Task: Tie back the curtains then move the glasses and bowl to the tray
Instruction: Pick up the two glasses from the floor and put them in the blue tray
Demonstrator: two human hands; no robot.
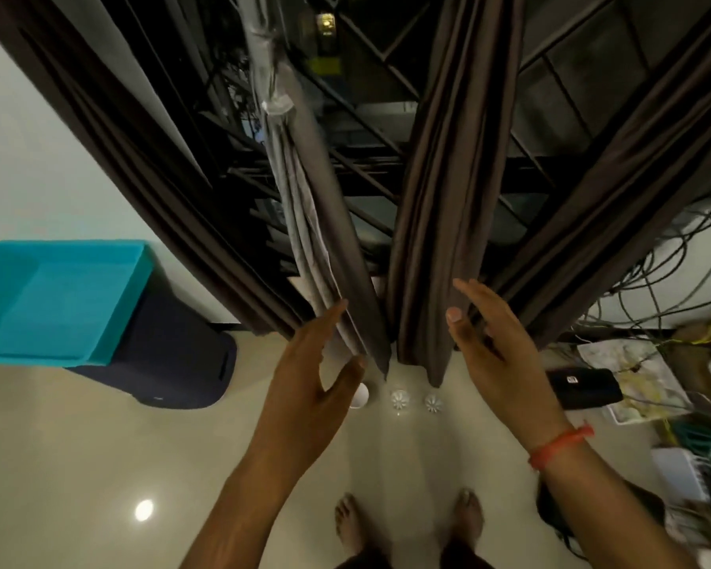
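Note:
Two dark brown curtains hang before a dark window. The left curtain [345, 248], with a grey lining, falls beside my left hand [308, 379], which is open, its fingertips touching the lining's edge. My right hand [493, 342] is open too, fingers against the right curtain [432, 240]. On the floor below the hems stand two clear glasses [399, 398] [433, 402] and a white bowl [360, 396], partly hidden behind my left thumb. A turquoise tray [58, 297] rests on a dark bin at the left.
The dark bin [173, 363] stands on the cream floor by the left wall. A tangle of cables [682, 281], a black box [583, 388] and papers crowd the right side. My bare feet [407, 523] are just behind the glasses.

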